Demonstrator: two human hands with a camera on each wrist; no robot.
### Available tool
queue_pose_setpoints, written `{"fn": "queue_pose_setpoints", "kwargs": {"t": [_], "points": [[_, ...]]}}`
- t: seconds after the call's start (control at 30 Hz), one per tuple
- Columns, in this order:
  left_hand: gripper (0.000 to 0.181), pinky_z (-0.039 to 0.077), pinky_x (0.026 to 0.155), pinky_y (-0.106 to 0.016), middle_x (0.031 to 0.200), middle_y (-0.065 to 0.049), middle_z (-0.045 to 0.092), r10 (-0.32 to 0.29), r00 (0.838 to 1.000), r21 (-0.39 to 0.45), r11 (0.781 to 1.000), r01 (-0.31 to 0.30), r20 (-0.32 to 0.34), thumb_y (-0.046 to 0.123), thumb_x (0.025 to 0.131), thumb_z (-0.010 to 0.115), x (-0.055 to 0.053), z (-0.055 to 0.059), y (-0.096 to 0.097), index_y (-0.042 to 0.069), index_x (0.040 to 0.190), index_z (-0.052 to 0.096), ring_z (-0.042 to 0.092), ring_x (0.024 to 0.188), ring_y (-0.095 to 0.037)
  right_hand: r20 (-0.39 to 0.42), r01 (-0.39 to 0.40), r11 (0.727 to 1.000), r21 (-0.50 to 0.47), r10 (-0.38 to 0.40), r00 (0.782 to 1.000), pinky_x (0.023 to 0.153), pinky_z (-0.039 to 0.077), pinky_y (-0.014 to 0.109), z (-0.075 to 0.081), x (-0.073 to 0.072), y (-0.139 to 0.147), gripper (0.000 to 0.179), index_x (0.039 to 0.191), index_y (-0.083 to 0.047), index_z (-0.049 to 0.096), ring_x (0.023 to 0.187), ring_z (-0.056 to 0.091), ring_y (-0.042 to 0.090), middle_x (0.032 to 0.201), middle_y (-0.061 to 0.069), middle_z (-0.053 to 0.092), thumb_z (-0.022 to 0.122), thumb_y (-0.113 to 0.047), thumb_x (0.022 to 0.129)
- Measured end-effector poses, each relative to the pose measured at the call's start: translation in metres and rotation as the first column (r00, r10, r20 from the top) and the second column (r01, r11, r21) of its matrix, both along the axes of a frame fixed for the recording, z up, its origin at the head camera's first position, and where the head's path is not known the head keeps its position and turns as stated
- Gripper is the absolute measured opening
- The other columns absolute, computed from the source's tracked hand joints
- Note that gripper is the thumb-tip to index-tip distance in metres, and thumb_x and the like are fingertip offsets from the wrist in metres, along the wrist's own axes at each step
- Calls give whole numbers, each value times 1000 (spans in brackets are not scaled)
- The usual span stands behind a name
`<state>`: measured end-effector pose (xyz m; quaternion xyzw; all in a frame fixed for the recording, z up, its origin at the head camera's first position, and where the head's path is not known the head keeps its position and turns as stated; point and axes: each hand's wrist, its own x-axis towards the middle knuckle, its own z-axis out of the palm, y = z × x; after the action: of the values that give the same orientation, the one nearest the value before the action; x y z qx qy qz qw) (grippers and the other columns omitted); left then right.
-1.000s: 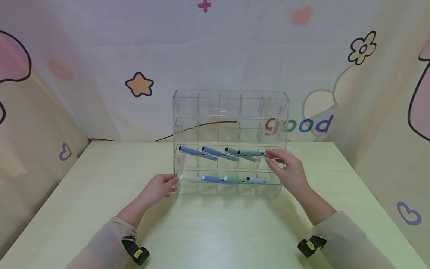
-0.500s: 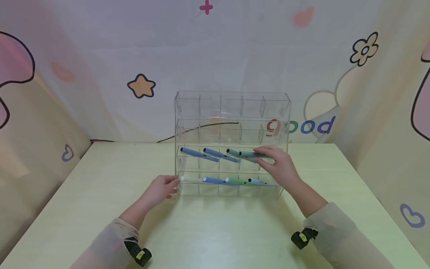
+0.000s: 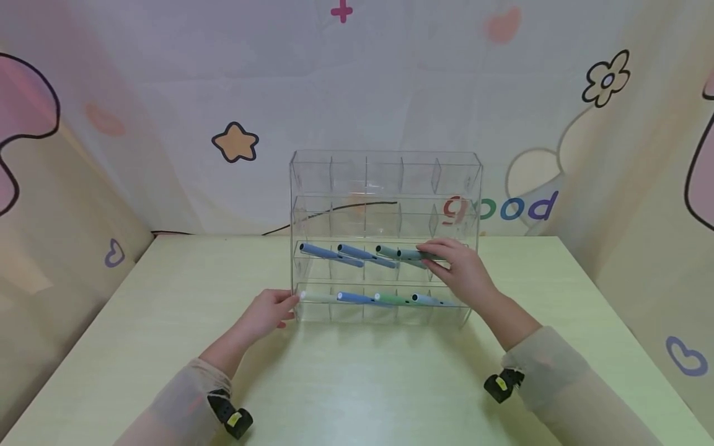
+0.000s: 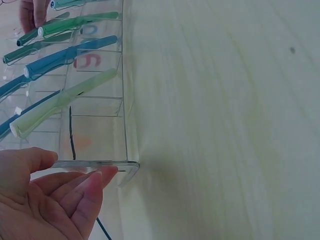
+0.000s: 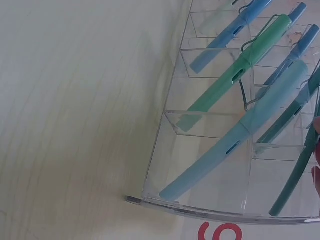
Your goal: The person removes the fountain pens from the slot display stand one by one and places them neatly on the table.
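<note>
A clear acrylic pen rack (image 3: 385, 152) with stepped, divided tiers stands on the table. My left hand (image 3: 268, 316) holds its left side low down; thumb and fingers lie on either side of the clear panel in the left wrist view. At the right of the third tier, my right hand (image 3: 463, 272) pinches a dark green pen (image 3: 409, 254), which lies slanted in its slot. Left of it rest another dark green pen (image 3: 386, 250) and two blue pens (image 3: 318, 251). In the right wrist view, only fingertips (image 5: 317, 177) show at the edge.
The bottom tier bears a pale green pen (image 3: 318, 297), a blue pen (image 3: 357, 298), a green pen (image 3: 393, 300) and a light blue pen (image 3: 429, 300). A patterned cloth (image 3: 390, 74) hangs behind the light wooden table (image 3: 368, 384).
My right hand has moved left along the dark green pen, from its far end toward its middle. The left hand stays on the rack's side.
</note>
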<state>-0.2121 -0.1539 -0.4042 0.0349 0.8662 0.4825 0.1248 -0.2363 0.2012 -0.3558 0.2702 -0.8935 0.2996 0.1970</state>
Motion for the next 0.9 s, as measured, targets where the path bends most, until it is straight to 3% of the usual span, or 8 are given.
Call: {"fn": "queue_pose_setpoints", "kwargs": {"t": [0.23, 0.47, 0.63, 0.77, 0.9], "points": [[37, 52, 65, -32, 120, -28, 56, -43, 999, -59, 997, 43, -7, 15, 96, 46, -6, 2, 3, -11, 120, 55, 65, 94, -31, -155, -13, 1000, 20, 16, 988, 69, 54, 36, -2, -2, 5, 28, 104, -4, 69, 88, 63, 22, 100, 7, 64, 73, 0, 77], [37, 52, 61, -32, 108, -26, 63, -54, 999, -92, 994, 53, -8, 12, 92, 43, -8, 6, 0, -12, 114, 58, 66, 86, -28, -371, -45, 999, -25, 33, 928, 70, 53, 32, 7, 1, 7, 28, 99, 1, 69, 85, 64, 22, 98, 10, 64, 76, 3, 71], [35, 50, 62, -31, 104, -22, 64, -47, 999, -100, 994, 49, 20, 14, 93, 45, -7, 9, 2, -11, 113, 59, 63, 83, -25, -444, -66, 992, -105, 13, 896, 83, 46, 17, 18, 9, 9, 31, 98, 4, 69, 86, 64, 26, 97, 12, 65, 77, 8, 68], [37, 52, 63, -32, 108, -23, 63, -41, 999, -108, 993, 43, 17, 15, 93, 44, -7, 10, 4, -10, 115, 59, 64, 87, -26, -425, -96, 978, -183, 9, 905, 85, 43, 12, 27, 19, 9, 32, 99, 5, 69, 87, 64, 22, 97, 12, 66, 75, 12, 68], [37, 51, 63, -31, 105, -22, 63, -32, 999, -120, 992, 36, 29, 15, 93, 43, -6, 9, 4, -11, 114, 58, 63, 85, -24, -330, -92, 954, -287, -8, 944, 80, 45, 12, 32, 29, 7, 32, 100, 5, 68, 88, 61, 9, 96, 12, 66, 73, 13, 70]]}}
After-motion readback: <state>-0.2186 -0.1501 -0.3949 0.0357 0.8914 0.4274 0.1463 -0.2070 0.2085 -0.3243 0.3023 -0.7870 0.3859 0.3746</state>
